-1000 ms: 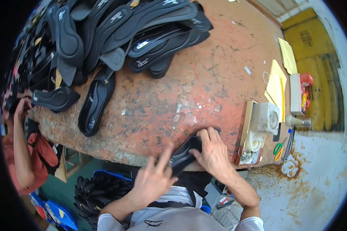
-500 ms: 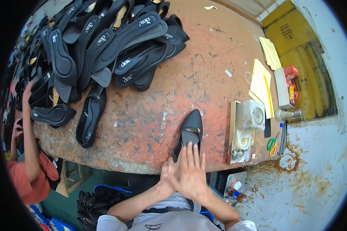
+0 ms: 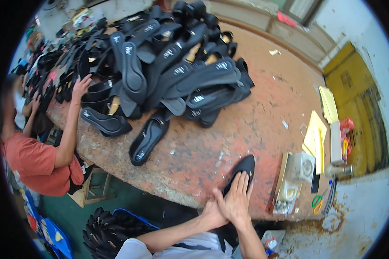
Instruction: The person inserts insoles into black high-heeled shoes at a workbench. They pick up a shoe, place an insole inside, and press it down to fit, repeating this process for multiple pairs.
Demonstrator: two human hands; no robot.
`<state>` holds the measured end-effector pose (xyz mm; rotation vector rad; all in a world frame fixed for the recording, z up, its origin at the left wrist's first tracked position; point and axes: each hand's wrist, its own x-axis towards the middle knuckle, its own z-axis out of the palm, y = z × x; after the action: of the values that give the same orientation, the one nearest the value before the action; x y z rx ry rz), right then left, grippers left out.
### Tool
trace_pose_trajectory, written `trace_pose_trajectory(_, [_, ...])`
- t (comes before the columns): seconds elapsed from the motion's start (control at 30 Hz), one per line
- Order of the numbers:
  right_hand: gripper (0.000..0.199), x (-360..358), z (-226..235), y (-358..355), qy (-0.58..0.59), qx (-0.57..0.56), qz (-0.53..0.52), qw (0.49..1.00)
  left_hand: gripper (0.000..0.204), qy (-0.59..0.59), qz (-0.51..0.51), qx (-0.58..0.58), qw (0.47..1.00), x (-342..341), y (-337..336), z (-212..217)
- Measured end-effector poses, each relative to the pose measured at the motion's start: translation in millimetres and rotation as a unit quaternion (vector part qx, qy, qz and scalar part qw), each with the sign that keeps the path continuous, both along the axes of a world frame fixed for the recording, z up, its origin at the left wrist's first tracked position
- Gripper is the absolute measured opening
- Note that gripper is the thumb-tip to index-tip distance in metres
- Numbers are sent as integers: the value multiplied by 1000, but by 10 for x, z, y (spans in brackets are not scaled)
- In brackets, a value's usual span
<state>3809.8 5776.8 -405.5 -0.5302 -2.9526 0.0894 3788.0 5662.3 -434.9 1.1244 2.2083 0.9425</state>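
Observation:
A black pointed flat shoe lies near the table's front edge, its toe pointing away from me. My right hand reaches over its opening, fingers stretched out and reaching into the shoe toward the toe. At the heel, my left hand grips the back of the shoe, with its fingers partly hidden behind the right hand. Further left another black flat shoe lies alone, its insole showing. Beyond it rises a big heap of black shoes and loose padded insoles.
A co-worker in a red shirt reaches into the heap at the left. On the right stand a tray with a white container, scissors, yellow papers and a small box. A wooden stool is below the table.
My view has swung left and up, so the table's things sit lower and further right. My right hand's fingers have slid deeper into the shoe, toward its toe.

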Motion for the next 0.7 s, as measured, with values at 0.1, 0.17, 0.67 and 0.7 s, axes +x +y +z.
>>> trace_pose_trajectory(0.1, [104, -368, 214, 218, -146, -107, -50, 982, 51, 73, -31, -17, 997, -84, 12, 135])
trace_pose_trajectory(0.17, [105, -405, 261, 115, -161, -153, -51, 974, 52, 2, -55, -66, 996, -30, -50, 54])
trace_pose_trajectory(0.67, [20, -1094, 1145, 710, 119, -268, 91, 952, 29, 321, 258, 191, 891, -744, -1552, 932])
trace_pose_trajectory(0.7, [25, -1411, 1031, 744, 235, -153, 165, 946, 31, 350, 291, 210, 865, -1010, -1575, 918])
